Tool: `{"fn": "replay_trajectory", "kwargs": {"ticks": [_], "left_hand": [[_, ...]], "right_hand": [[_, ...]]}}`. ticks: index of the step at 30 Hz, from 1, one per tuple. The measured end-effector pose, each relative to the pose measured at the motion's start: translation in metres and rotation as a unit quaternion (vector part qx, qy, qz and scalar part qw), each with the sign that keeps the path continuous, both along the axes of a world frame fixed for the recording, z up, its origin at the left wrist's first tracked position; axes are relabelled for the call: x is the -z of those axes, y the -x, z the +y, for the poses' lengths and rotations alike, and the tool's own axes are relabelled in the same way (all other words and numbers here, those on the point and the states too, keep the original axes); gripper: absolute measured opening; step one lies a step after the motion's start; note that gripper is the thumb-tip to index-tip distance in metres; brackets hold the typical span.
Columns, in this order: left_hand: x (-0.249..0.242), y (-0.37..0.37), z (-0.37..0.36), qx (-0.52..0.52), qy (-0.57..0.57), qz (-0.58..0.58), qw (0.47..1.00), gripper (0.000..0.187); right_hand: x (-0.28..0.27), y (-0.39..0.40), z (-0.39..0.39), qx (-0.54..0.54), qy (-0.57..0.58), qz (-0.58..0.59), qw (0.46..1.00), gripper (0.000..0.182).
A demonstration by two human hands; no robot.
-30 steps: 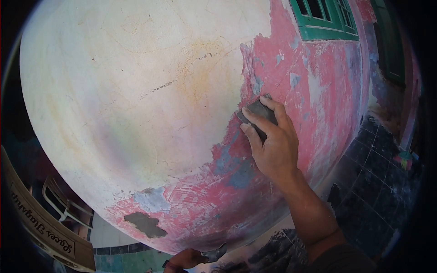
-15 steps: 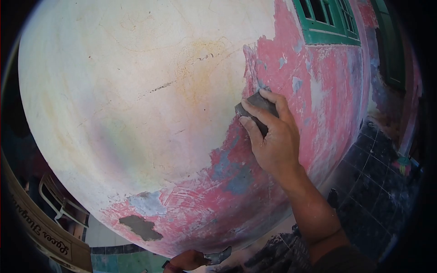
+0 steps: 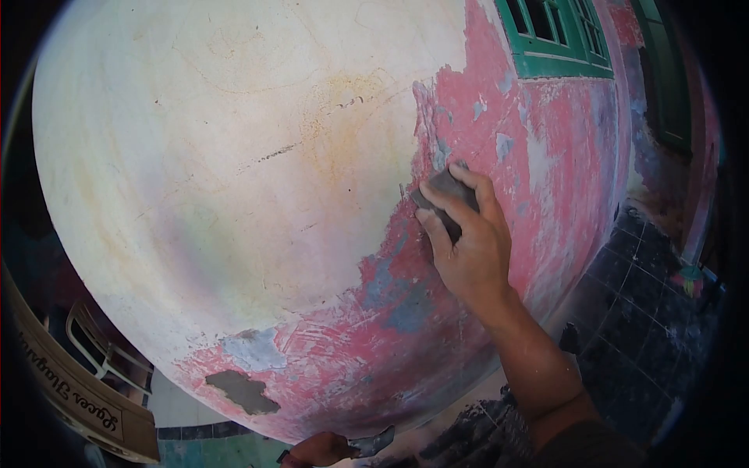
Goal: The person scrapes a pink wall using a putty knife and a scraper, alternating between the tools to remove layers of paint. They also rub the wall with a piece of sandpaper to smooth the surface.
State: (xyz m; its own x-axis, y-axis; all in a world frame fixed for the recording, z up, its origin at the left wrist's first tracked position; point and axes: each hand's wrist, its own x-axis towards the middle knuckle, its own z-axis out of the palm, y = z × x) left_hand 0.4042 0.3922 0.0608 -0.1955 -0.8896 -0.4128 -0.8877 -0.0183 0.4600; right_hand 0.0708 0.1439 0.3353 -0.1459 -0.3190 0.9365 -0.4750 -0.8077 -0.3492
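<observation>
My right hand [image 3: 472, 234] grips a dark grey sanding block [image 3: 446, 199] between thumb and fingers. The block lies against the wall, where the whitish paint [image 3: 312, 171] meets the peeling pink paint [image 3: 546, 179]. Ragged paint edges and bluish-grey patches surround it. Low in the view, my left hand [image 3: 321, 449] is partly cut off by the frame edge. It is closed around a flat, dark grey tool that looks like a scraper [image 3: 374, 443], whose handle is hidden.
A green window frame [image 3: 566, 65] is set in the wall at upper right. Dark floor tiles [image 3: 624, 312] lie below right. A chair [image 3: 97, 343] and a brown lettered board [image 3: 78, 402] stand at lower left. A bare grey patch [image 3: 242, 391] marks the low wall.
My right hand and the block have shifted slightly down and to the right along the wall. My left hand has barely moved.
</observation>
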Motion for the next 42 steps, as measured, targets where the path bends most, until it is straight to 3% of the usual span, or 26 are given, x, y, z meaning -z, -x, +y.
{"fn": "replay_trajectory", "kwargs": {"ticks": [4,8,10,13,19,21,25,28,34,37,40,42], "left_hand": [[-0.118,0.070,-0.005,-0.149,-0.134,-0.026,0.979,0.035],[0.007,-0.002,-0.006,0.122,0.078,-0.042,0.988,0.032],[0.025,-0.013,-0.006,0.200,0.127,-0.088,0.968,0.032],[-0.010,0.006,-0.004,0.148,0.067,-0.057,0.985,0.032],[0.026,-0.017,-0.009,0.192,0.064,-0.088,0.975,0.038],[0.032,-0.019,-0.007,0.184,0.077,-0.035,0.979,0.037],[-0.005,0.004,-0.018,0.127,0.036,-0.021,0.991,0.036],[-0.043,0.029,-0.012,0.067,-0.033,-0.030,0.997,0.037],[0.005,0.015,-0.012,0.134,0.024,-0.113,0.984,0.036],[0.024,-0.003,-0.016,0.140,0.057,-0.050,0.987,0.034],[0.042,-0.013,-0.013,0.148,0.083,0.022,0.985,0.034],[-0.056,0.049,-0.014,-0.003,-0.046,-0.021,0.999,0.037]], "right_hand": [[-0.003,-0.001,0.000,-0.007,-0.005,-0.010,1.000,0.029],[-0.002,0.003,-0.001,0.009,0.003,0.015,1.000,0.029],[-0.017,0.001,-0.007,0.007,0.023,-0.010,1.000,0.030],[-0.008,-0.001,-0.001,0.010,0.008,-0.007,1.000,0.030],[-0.013,0.000,0.001,-0.026,-0.019,-0.019,0.999,0.031],[-0.004,0.001,-0.001,-0.003,0.002,0.004,1.000,0.030],[0.003,0.006,0.006,0.011,-0.002,0.039,0.999,0.029],[-0.022,0.005,0.006,0.002,-0.013,0.010,1.000,0.028],[-0.002,0.007,0.015,0.018,-0.014,0.049,0.999,0.029],[-0.022,0.007,0.010,-0.007,-0.012,0.024,1.000,0.029],[-0.005,0.004,0.012,0.007,-0.015,0.030,0.999,0.029],[0.000,0.003,0.009,0.010,0.002,0.031,0.999,0.029]]}}
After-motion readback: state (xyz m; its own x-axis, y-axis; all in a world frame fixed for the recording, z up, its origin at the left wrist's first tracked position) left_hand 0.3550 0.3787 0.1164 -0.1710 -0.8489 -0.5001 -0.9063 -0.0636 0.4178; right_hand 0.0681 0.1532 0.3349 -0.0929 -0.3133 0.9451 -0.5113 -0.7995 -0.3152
